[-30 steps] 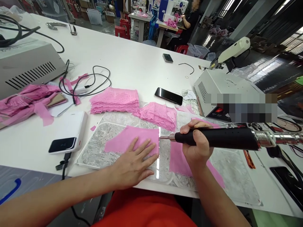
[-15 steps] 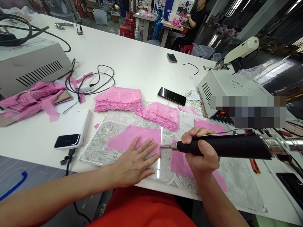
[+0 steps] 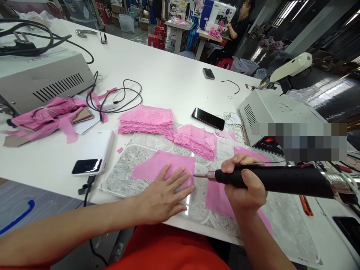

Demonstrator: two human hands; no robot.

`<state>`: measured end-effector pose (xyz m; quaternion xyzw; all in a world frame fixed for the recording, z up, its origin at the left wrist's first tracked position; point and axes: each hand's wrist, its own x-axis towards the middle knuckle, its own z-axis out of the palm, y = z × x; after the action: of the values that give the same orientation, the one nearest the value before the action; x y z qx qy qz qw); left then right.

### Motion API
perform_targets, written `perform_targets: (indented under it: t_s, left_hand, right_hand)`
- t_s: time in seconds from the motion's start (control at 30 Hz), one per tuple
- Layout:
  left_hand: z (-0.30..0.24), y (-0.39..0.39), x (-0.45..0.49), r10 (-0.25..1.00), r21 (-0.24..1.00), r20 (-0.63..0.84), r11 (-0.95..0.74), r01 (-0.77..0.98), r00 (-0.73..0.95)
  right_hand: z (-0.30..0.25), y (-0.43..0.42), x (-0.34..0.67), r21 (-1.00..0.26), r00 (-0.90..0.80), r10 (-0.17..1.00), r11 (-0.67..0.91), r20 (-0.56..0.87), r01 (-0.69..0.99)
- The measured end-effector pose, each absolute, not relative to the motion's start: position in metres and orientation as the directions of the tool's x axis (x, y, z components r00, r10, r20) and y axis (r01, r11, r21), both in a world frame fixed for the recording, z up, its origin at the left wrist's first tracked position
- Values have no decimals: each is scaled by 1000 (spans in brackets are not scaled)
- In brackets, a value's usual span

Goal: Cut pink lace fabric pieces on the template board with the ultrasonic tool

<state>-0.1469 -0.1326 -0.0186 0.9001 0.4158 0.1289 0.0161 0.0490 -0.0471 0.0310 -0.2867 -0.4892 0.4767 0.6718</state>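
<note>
Head view: the left hand (image 3: 165,197) lies flat, fingers spread apart, over the lower right part of a pink cloth (image 3: 150,167) on a grey marbled board (image 3: 116,178). The right hand (image 3: 246,183) is wrapped around a black pen-like tool (image 3: 287,180), its metal tip at the cloth's right edge; whether it touches is too small to tell. Another pink piece (image 3: 215,198) lies partly beneath the right hand and forearm. Behind the cloth sit a lace stack (image 3: 147,120) and a smaller pile (image 3: 195,141), with a phone (image 3: 208,118) beyond the pile.
</note>
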Motion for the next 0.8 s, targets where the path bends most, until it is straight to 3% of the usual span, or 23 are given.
perform_targets:
  t_s: [0.2,0.37,0.8]
  left_hand:
    - [-17,-136,-175,800,116,250,-584,803,546]
    - [-22,-141,-213,870,64,261,-448,892,419]
    - [-19,-129,-227,882,40,243,-426,904,404]
  right_hand:
    - [40,-31,29,-840,160,913,407,374,-359]
    - [37,-20,8,-845,131,913,408,386,-346]
    - [26,-14,-4,-858,78,913,404,401,-316]
